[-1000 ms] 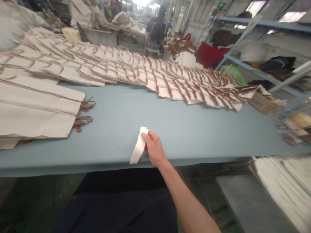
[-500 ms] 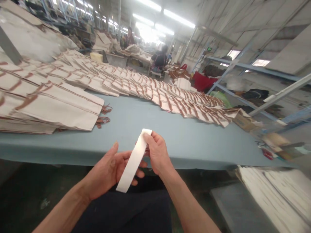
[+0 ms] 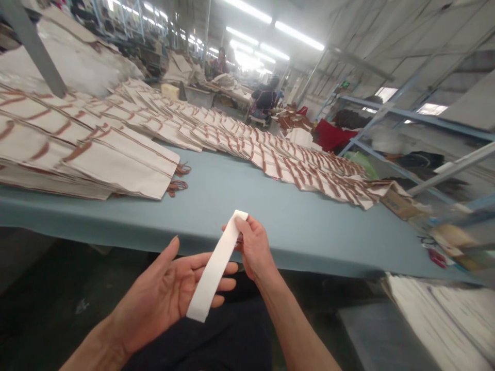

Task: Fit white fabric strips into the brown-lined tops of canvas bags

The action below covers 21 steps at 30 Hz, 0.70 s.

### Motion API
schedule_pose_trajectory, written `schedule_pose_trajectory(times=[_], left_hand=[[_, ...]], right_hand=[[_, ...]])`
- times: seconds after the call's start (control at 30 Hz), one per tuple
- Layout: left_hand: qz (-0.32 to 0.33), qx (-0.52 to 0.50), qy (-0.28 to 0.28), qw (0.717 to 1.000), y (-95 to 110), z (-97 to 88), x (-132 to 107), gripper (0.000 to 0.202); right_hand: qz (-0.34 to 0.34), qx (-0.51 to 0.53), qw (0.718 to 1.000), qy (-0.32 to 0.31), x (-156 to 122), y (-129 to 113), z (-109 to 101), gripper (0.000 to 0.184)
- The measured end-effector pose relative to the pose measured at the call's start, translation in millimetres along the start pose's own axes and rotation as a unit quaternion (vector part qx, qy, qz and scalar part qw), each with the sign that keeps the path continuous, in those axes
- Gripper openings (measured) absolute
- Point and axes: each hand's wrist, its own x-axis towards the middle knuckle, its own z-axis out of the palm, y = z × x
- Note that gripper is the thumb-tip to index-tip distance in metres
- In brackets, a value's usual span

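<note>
My right hand (image 3: 253,247) pinches the top end of a white strip (image 3: 216,265) of paper or fabric, held in front of the table edge. The strip hangs down and to the left. Its lower end lies across the fingers of my left hand (image 3: 166,293), which is palm up with fingers spread beneath it. Both hands are just in front of the blue-grey table (image 3: 247,206).
Rows of overlapping cream bags with brown handles (image 3: 232,139) cover the far half of the table; a stack (image 3: 96,159) lies at the left. A cardboard box (image 3: 398,201) sits at the right end. Blue shelving (image 3: 406,118) stands to the right. A seated person (image 3: 266,100) works far behind.
My left hand came up into view under the strip and has opened flat. The strip now hangs lower across its fingers. The view has tilted upward.
</note>
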Motion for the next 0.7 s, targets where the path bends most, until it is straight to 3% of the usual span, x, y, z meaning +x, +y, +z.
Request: schedule_pose_trajectory(times=[0.2, 0.33, 0.4, 0.5, 0.63, 0.7], left_hand=[[-0.010, 0.068, 0.058, 0.996, -7, -5.1, 3, 0.076], [0.012, 0.269, 0.111, 0.957, -20, -13.4, 7, 0.065], [0.019, 0.359, 0.091, 0.929, -25, -13.3, 8, 0.067], [0.017, 0.401, 0.068, 0.913, -32, -8.1, 8, 0.072], [0.020, 0.420, 0.121, 0.899, -40, -2.9, 4, 0.074], [0.024, 0.414, 0.120, 0.902, -43, -3.7, 1, 0.076]], right_hand=[[-0.014, -0.010, 1.000, -0.019, -4, -3, -3, 0.039], [-0.086, -0.064, 0.993, -0.040, -31, -7, -9, 0.025], [-0.190, -0.154, 0.969, -0.042, -47, -6, -15, 0.019], [-0.345, -0.238, 0.907, -0.043, -65, 1, -24, 0.027], [-0.451, -0.238, 0.859, -0.044, -78, 8, -32, 0.026], [-0.484, -0.235, 0.842, -0.035, -82, 10, -34, 0.028]])
